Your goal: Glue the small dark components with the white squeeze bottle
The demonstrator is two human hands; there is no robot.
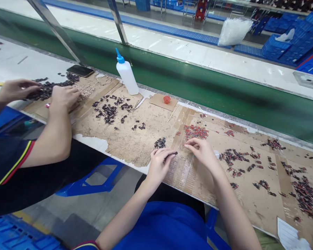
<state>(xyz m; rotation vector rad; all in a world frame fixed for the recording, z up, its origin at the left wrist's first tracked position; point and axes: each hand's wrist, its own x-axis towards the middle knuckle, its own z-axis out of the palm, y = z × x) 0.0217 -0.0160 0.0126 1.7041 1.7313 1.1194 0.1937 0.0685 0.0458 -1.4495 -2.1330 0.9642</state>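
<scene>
My left hand (pixel 160 163) is closed in a pinch on a small black part (pixel 174 153), most of it hidden by the fingers. A little to the right, my right hand (pixel 202 151) pinches a thin pale stick (pixel 182 145) that points down toward the cardboard. Just beyond the left hand lies a small heap of black parts (pixel 160 142). Past the right fingertips is a pile of small red-and-dark pieces (pixel 195 132). Black-and-red assembled parts (pixel 233 158) are scattered right of my right wrist, with a denser heap (pixel 306 196) farther right.
Cardboard (pixel 138 146) covers the bench. A white squeeze bottle (pixel 127 76) with a blue nozzle and a small red cup (pixel 166 100) stand at the back. More black parts (pixel 108 113) lie to the left. A co-worker's hands (pixel 64 97) work beside a phone (pixel 80 71). A green-sided conveyor (pixel 172 81) runs behind.
</scene>
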